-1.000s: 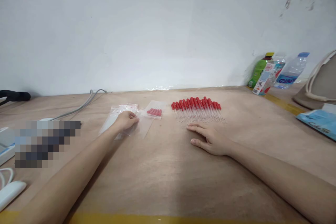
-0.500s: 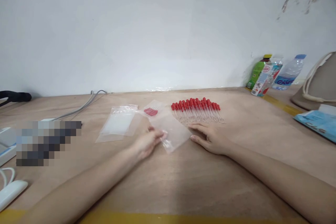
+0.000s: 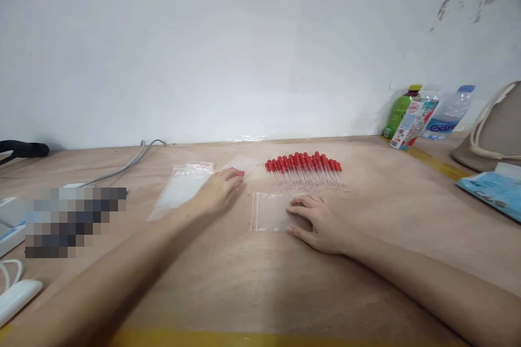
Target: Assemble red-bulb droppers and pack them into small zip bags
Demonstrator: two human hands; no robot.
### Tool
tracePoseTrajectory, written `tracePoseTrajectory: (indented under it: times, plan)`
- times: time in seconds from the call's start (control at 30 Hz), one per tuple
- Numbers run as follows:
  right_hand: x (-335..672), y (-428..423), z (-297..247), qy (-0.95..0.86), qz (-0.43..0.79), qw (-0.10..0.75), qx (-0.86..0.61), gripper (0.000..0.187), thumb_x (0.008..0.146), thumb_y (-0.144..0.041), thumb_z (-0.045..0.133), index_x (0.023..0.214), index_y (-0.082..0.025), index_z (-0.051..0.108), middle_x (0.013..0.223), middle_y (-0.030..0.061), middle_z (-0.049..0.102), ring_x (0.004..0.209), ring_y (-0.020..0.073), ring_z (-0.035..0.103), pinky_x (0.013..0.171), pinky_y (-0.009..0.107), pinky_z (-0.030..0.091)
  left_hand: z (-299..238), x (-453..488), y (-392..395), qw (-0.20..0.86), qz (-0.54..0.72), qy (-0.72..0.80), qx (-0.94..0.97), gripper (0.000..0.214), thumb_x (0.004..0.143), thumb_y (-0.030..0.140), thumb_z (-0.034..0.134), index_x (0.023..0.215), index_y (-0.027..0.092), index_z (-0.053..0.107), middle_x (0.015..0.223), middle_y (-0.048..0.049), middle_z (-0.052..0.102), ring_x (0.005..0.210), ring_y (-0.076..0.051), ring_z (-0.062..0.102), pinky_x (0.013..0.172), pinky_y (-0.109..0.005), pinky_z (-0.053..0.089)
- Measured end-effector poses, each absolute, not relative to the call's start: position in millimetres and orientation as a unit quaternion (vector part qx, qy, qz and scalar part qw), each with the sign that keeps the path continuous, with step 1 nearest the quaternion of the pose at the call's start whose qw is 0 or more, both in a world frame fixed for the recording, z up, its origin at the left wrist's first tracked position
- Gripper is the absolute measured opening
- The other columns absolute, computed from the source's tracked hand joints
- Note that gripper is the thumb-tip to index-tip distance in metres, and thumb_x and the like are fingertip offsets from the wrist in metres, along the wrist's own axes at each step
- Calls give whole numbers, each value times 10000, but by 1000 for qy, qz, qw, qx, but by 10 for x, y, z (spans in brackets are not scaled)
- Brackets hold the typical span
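A flat clear zip bag [image 3: 271, 211] lies on the table in front of me, its zip edge to the left. My right hand [image 3: 317, 222] rests on the bag's right end, thumb and fingers apart. My left hand [image 3: 222, 187] reaches over a filled clear bag [image 3: 243, 162], fingers stretched out and lying on it; the droppers inside are mostly covered, with a little red showing at the fingertips. Behind the flat bag, several glass droppers with red rubber bulbs [image 3: 303, 165] lie in a row, bulbs toward the wall.
A stack of clear zip bags [image 3: 179, 190] lies left, partly under my left forearm. Farther left are a grey cable [image 3: 122, 165] and a white mouse-like object [image 3: 20, 298]. Bottles [image 3: 450, 114], a carton [image 3: 411, 124] and a blue packet [image 3: 492, 190] stand or lie at right.
The zip bag, earlier lifted at an angle between both hands, now lies flat. My left hand has let go of it and moved left and back to the filled bag.
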State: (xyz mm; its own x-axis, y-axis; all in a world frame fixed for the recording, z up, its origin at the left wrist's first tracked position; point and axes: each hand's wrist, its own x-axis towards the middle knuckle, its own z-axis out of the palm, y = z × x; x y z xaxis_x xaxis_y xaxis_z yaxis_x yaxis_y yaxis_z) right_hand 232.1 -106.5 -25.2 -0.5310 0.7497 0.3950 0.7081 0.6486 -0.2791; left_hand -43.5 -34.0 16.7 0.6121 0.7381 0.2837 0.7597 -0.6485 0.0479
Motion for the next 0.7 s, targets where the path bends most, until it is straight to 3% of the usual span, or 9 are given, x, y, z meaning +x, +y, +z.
tracePoseTrajectory:
  times: [0.07, 0.17, 0.33, 0.47, 0.6, 0.7]
  plan:
    - [2355, -1045, -265, -876, 50, 250, -409, 326, 749, -419, 546, 978, -199, 620, 1101, 91, 545, 1043, 225, 473, 890, 396, 359, 97, -576, -54, 94, -104, -405, -903, 397, 836, 357, 404, 1193, 196, 466, 1307, -117, 402, 1219, -280, 314, 989, -479, 232]
    - [2394, -1006, -278, -876, 82, 269, -392, 272, 760, -375, 540, 932, -180, 620, 1081, 90, 565, 1009, 202, 507, 875, 355, 390, -1, -661, 150, 89, -60, -419, -901, 450, 857, 410, 356, 1263, 220, 402, 1319, -104, 399, 1219, -269, 328, 991, -486, 225]
    - [2406, -946, -294, -869, 118, 303, -374, 197, 788, -333, 516, 831, -162, 605, 984, 91, 596, 881, 168, 559, 771, 299, 447, -74, -437, 30, 126, -116, -435, -884, 409, 841, 438, 388, 1142, 198, 526, 1101, -112, 549, 997, -245, 500, 875, -398, 373]
    - [2421, -919, -320, -867, 114, 314, -369, 237, 777, -347, 534, 927, -176, 603, 985, 91, 597, 904, 182, 554, 797, 330, 444, -83, -224, -219, 161, -216, -419, -867, 343, 819, 382, 458, 1053, 152, 558, 1032, -136, 540, 953, -256, 497, 836, -416, 395]
    - [2443, -909, -348, -867, 105, 303, -381, 360, 778, -373, 529, 1081, -185, 573, 1122, 111, 548, 1033, 209, 508, 884, 370, 411, -136, -219, -520, 68, -300, -305, -901, 174, 816, 243, 488, 934, 156, 581, 979, -97, 556, 925, -191, 522, 814, -335, 436]
    - [2451, -905, -361, -870, 101, 282, -391, 398, 791, -388, 506, 1127, -181, 559, 1163, 115, 529, 1074, 216, 483, 914, 384, 395, -199, -293, -700, -7, -299, -225, -927, 160, 808, 166, 498, 932, 163, 599, 931, -78, 581, 857, -154, 553, 755, -280, 473]
